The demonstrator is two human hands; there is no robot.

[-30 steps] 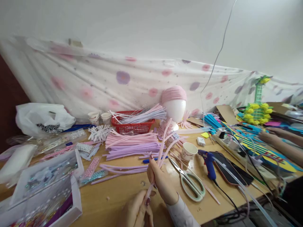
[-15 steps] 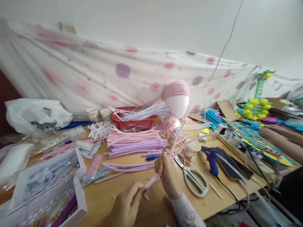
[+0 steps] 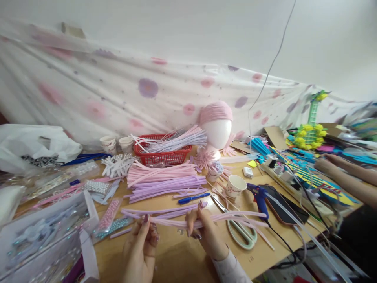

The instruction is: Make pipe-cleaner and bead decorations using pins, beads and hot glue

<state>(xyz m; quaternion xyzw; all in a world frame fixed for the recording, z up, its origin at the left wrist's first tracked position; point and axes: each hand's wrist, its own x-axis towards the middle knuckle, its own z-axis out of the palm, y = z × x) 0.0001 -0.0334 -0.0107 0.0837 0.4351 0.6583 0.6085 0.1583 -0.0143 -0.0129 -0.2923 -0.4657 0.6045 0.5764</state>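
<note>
Held pink strips [image 3: 235, 217] have swung down since the prev frames: were angled up & away, now run nearly level across the near part of the surface [image 3: 176, 259], free ends off to the R. L hand [image 3: 140, 245] has come up & out to the L; R hand [image 3: 207, 232] has turned w/ the strips, so hands are apart w/ a short taut-looking run btwn them. For the work in hand, I'd judge that means the near ends are now under control from both sides, while the far ends hang loose & slightly fanned.

L fingers: thumb & index pinched tog. on the strips' near ends. R fingers: curled & clamped round the strips further along, approx mid-length; exact contact partly hidden.

Strips are up in the hands, passing over the scissors [image 3: 244, 235] as seen from here; tips reach in front of the glue gun [image 3: 260, 202], can't tell if touching. Loose purple strips [image 3: 173, 213] lie just behind the hands, then blue pen [image 3: 193, 198], then purple bundle [image 3: 167, 188] & pink bundle [image 3: 159, 173]. Paper cup [image 3: 236, 186] stands upright nr the gun. Co-worker's hands [image 3: 325, 165] are well apart, far R
</note>
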